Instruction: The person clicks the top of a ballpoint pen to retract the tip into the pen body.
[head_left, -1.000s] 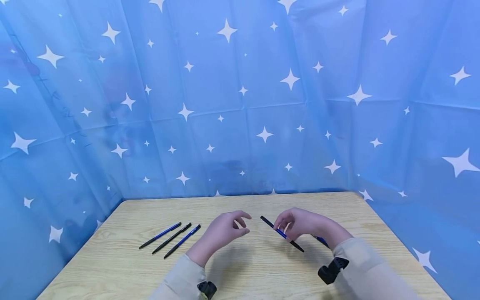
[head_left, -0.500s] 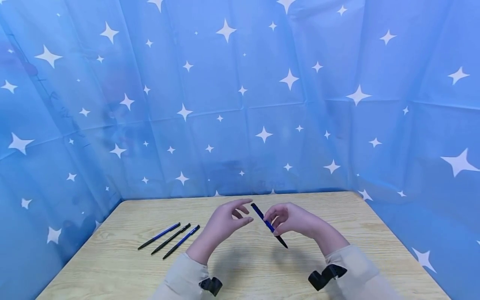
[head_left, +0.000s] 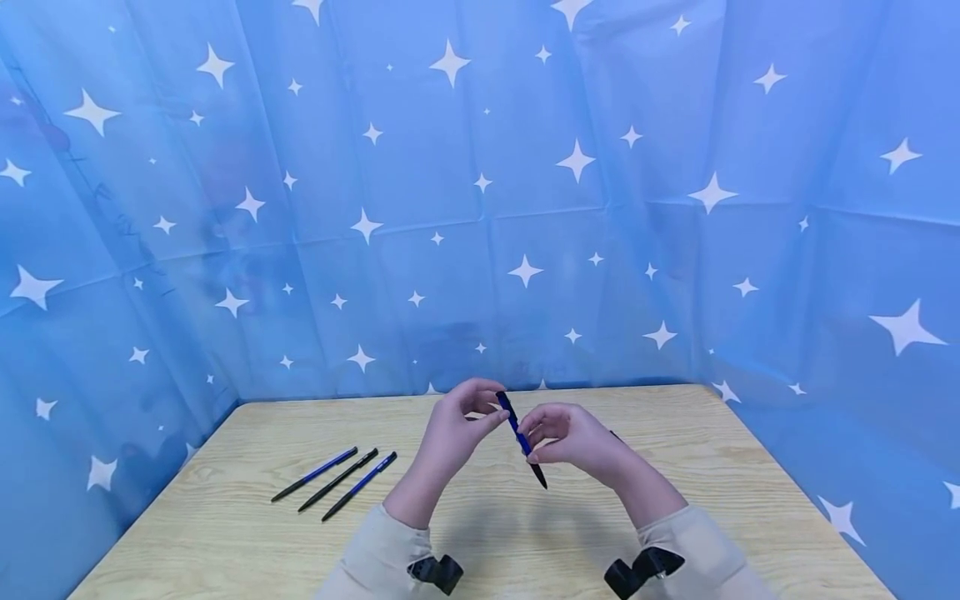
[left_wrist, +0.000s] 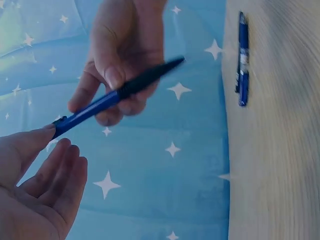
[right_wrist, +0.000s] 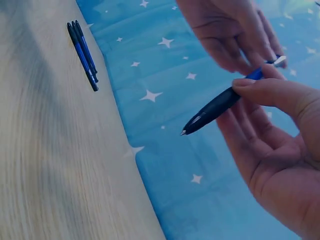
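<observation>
A blue pen with a black grip is held above the table between both hands, tip pointing down and toward me. My right hand pinches it around the middle between thumb and fingers. At its upper end, the thumb and index finger of my left hand close on the clicker end. The right wrist view shows the metal tip of the pen sticking out past the right thumb. In the left wrist view, the left thumb lies on the button end while the other fingers are loosely bent below.
Three pens lie side by side at the left of the wooden table, the middle pen all black in the head view. Behind the right forearm, another pen is mostly hidden; blue pens show there in the left wrist view. A starry blue curtain surrounds the table.
My right hand has carried the pen leftward and up from the right side. My left hand has risen slightly, and its thumb and finger now meet the pen's upper end.
</observation>
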